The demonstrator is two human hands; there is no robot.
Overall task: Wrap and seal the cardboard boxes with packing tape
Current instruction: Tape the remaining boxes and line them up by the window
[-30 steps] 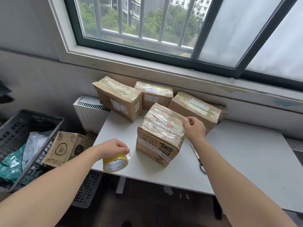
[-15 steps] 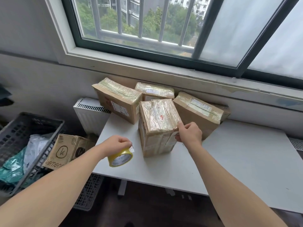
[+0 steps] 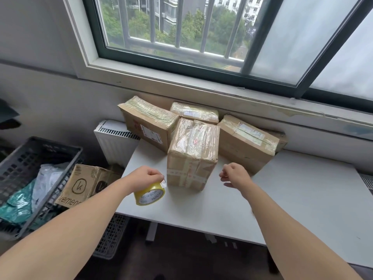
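A tape-wrapped cardboard box stands on the white table, pushed back among three other taped boxes: one at the left, one behind and one at the right. My left hand grips a yellow roll of packing tape from above, just left of the middle box's near face. My right hand hovers to the right of that box with loosely curled fingers, holding nothing and not touching it.
A dark plastic crate with bags in it sits at the left, with a printed cardboard box leaning beside it. A white radiator stands by the table's left end. The window sill runs just behind the boxes.
My right hand turned the middle box, slid it back against the other boxes and let go of it. My left hand with the tape roll moved closer to the box.
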